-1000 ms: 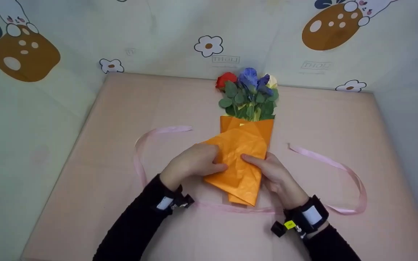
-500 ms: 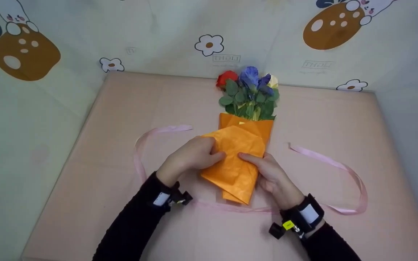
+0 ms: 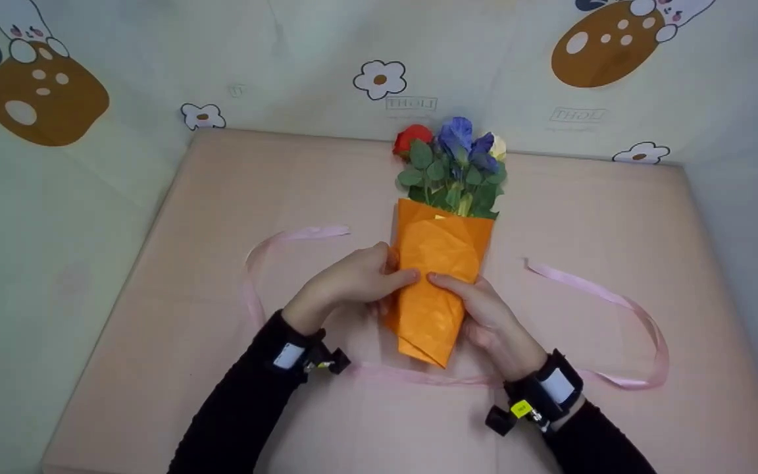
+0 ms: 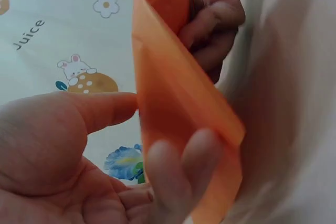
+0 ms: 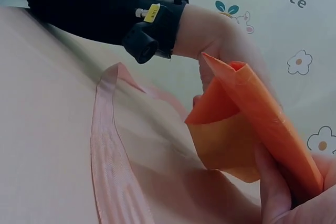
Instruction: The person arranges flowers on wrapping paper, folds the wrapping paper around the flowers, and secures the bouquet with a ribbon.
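Note:
A bouquet of flowers (image 3: 456, 138) lies wrapped in orange paper (image 3: 435, 316), with red, blue and pale yellow blooms and green leaves out of its top. My left hand (image 3: 349, 283) pinches the paper's left side, thumb on the front and fingers behind. In the left wrist view, a loose flap of the orange paper (image 4: 173, 85) runs between that thumb and the fingertips. From the right, my right hand (image 3: 494, 319) grips the wrapped part, its thumb across the front. The right wrist view shows the folded lower end of the orange paper (image 5: 262, 108). The stems are hidden inside.
A pink ribbon (image 3: 622, 303) lies in a wide curve on the pale pink tabletop (image 3: 175, 342), passing below the bouquet, with one end on each side. A white printed backdrop (image 3: 287, 59) stands behind the table's far edge.
The wrapped part has turned and shifted slightly up and left. The loose paper on the left has gone round toward the back, with my left hand moving along it; my right hand keeps its grip.

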{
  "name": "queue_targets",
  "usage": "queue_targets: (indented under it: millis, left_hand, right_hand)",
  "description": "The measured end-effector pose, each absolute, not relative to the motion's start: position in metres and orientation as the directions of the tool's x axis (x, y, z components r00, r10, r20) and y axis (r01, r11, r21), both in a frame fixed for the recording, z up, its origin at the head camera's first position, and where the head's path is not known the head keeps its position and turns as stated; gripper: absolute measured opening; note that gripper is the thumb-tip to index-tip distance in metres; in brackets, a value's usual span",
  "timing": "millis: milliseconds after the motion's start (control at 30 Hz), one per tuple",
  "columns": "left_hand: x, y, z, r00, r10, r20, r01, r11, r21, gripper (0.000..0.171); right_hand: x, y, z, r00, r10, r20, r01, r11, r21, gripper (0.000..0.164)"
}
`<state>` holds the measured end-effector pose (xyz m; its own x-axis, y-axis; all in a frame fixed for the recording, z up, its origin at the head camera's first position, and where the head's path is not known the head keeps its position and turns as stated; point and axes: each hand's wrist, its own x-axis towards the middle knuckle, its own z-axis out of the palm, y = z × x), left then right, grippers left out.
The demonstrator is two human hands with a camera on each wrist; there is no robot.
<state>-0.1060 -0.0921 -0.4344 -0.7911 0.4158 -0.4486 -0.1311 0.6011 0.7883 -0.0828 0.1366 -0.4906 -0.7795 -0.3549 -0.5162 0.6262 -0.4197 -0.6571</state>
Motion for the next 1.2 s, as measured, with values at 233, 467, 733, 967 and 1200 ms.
queue_targets:
  millis: [233,467,733,967,1200]
  left_hand:
    - [-0.117,-0.091,-0.441,-0.704,0.541,-0.460,-0.341,0.311,0.887,0.034]
    - [-0.120,-0.090,-0.447,-0.685,0.547,-0.481,-0.451,0.201,0.870,0.032]
    - [-0.119,-0.083,-0.450,-0.695,0.513,-0.504,-0.518,0.130,0.845,0.030]
    - [-0.120,-0.080,-0.456,-0.712,0.477,-0.515,-0.535,0.107,0.838,0.030]
    - [-0.123,-0.080,-0.466,-0.785,0.363,-0.502,-0.533,0.017,0.846,0.024]
  right_hand:
    - [-0.083,0.137,-0.490,-0.778,-0.359,-0.516,0.628,-0.402,-0.667,0.068]
    - [-0.086,0.142,-0.485,-0.763,-0.385,-0.519,0.634,-0.290,-0.717,0.066]
    - [-0.089,0.156,-0.478,-0.710,-0.521,-0.473,0.638,-0.193,-0.745,0.065]
    - [-0.088,0.160,-0.481,-0.689,-0.566,-0.453,0.642,-0.184,-0.744,0.063]
    - [-0.079,0.159,-0.483,-0.683,-0.566,-0.461,0.635,-0.147,-0.759,0.066]
